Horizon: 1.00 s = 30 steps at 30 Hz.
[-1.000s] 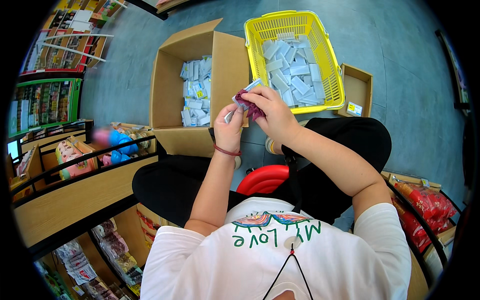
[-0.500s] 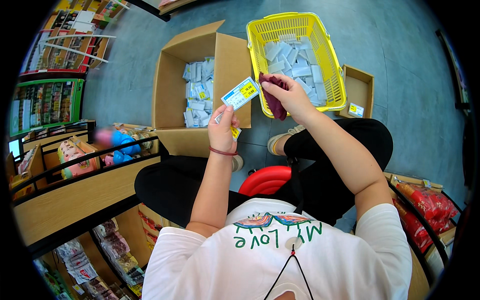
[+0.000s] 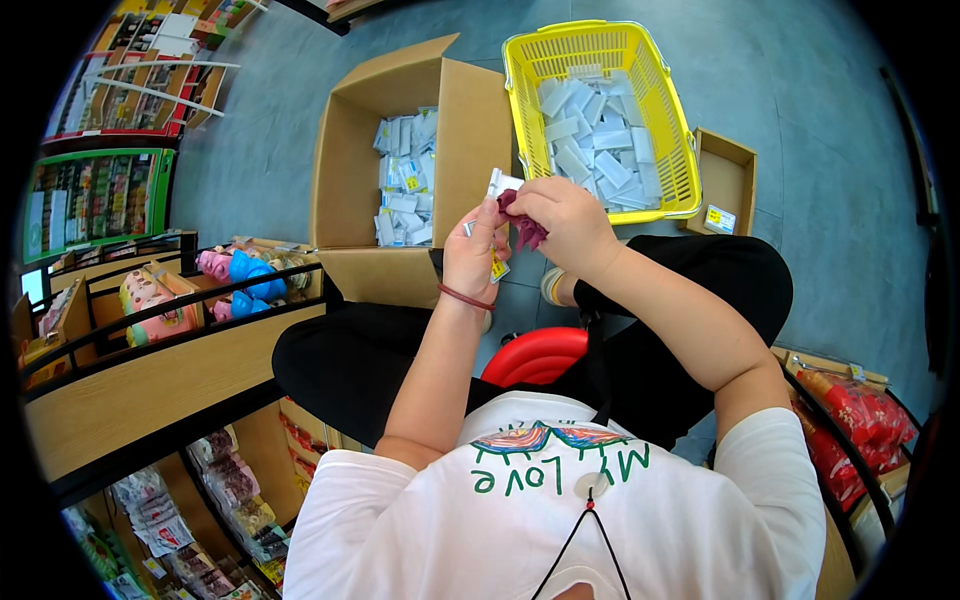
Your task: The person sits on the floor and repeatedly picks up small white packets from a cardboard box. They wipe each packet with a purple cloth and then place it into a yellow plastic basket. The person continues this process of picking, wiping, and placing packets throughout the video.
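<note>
My left hand (image 3: 472,250) is closed on a white price label (image 3: 503,182), held up in front of me. A second label with a yellow patch (image 3: 499,268) pokes out below its fingers. In my right hand (image 3: 578,222) is a bunched maroon cloth (image 3: 526,232), pinched and pressed against the upper label. Both hands meet between a cardboard box (image 3: 472,135) on the left and a yellow basket (image 3: 684,165) on the right. Many pale labels (image 3: 406,180) lie in the box, and more white pieces (image 3: 600,140) fill the basket's bottom.
A shallow small carton (image 3: 728,165) with one label (image 3: 718,220) stands right of the basket. A shelf rail with toys (image 3: 255,280) runs along my left. Red bags (image 3: 855,420) hang at the right. Beneath me is a red round seat (image 3: 535,355).
My right hand has moved left, bringing the cloth onto the label. The label, which faced up with its printed side showing, is now tilted and mostly covered by cloth and fingers.
</note>
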{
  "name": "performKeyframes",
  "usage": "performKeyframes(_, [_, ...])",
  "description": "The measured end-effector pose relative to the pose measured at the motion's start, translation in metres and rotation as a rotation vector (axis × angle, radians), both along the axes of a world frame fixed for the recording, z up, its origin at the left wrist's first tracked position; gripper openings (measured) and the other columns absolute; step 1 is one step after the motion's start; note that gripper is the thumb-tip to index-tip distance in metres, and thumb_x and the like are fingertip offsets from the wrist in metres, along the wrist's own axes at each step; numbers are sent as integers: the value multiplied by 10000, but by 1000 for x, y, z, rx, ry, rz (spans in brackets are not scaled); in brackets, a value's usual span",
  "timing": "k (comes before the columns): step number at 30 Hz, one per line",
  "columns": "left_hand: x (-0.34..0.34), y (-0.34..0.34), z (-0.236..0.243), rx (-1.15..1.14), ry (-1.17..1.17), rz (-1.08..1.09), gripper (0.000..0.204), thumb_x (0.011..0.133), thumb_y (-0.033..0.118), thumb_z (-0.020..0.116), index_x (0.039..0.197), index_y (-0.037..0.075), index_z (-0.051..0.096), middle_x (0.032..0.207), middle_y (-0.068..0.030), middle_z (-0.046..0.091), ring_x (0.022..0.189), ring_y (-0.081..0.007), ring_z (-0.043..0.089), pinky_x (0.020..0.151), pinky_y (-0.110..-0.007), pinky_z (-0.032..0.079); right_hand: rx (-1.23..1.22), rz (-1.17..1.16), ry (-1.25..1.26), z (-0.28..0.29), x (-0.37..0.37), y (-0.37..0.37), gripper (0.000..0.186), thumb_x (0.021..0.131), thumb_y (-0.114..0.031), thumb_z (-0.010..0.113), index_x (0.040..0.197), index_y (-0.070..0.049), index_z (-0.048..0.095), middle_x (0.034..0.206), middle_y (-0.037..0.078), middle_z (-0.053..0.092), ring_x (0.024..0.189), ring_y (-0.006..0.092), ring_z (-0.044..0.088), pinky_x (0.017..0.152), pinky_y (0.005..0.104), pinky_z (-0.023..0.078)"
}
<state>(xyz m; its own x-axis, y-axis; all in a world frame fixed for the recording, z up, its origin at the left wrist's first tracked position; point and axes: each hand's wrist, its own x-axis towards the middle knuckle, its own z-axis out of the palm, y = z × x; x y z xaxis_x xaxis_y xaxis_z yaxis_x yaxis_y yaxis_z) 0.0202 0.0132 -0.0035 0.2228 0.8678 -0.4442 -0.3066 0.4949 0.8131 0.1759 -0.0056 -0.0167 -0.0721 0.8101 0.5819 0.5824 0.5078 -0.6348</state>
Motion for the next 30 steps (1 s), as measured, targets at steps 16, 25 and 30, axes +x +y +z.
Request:
performKeyframes(16, [-14, 4, 3, 65, 84, -16, 201, 904, 222, 569, 951, 29, 602, 613, 23, 485, 529, -53, 426, 472, -194, 329, 108, -10, -113, 11, 5, 3, 321, 568, -62, 673, 887, -94, 655, 929, -2, 622, 744, 207, 564, 666, 313, 488])
performKeyframes(25, [-15, 4, 2, 89, 63, -11, 217, 902, 215, 570, 964, 11, 611, 592, 23, 472, 523, -52, 411, 469, -196, 320, 79, 67, -111, 12, -1, -7, 407, 537, 4, 671, 930, -96, 656, 964, -2, 634, 779, 225, 570, 677, 314, 489])
performKeyframes(30, [-19, 3, -1, 91, 117, -29, 216, 900, 219, 575, 954, 14, 621, 587, 29, 472, 514, -48, 404, 469, -195, 316, 77, 67, -111, 10, -3, -7, 373, 560, 0, 654, 921, -93, 654, 952, 7, 629, 766, 223, 565, 673, 314, 481])
